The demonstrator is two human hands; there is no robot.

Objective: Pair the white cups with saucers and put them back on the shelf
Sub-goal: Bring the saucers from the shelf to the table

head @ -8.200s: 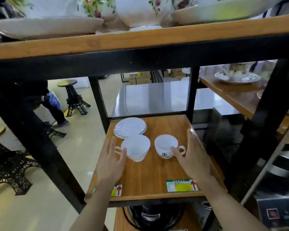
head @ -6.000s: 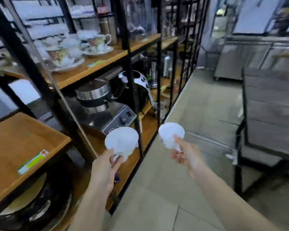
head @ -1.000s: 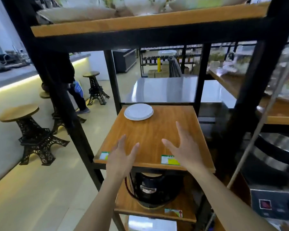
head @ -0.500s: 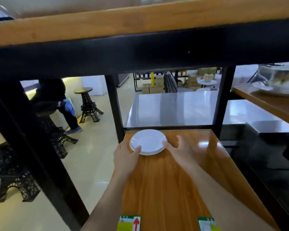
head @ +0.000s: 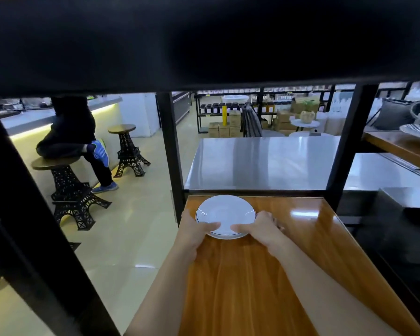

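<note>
Both-handed grip, left hand [head: 196, 231] and right hand [head: 259, 229], on stacked saucers [head: 225, 214].

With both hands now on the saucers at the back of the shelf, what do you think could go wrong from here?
The saucers look stacked, more than one rim showing, so the top one may slide as both are lifted. The left hand and right hand pinch only the near rim, so the far edge could dip and slip free. The stack sits near the shelf corner beside a black post; pulling it out carelessly might knock china against metal.
</note>
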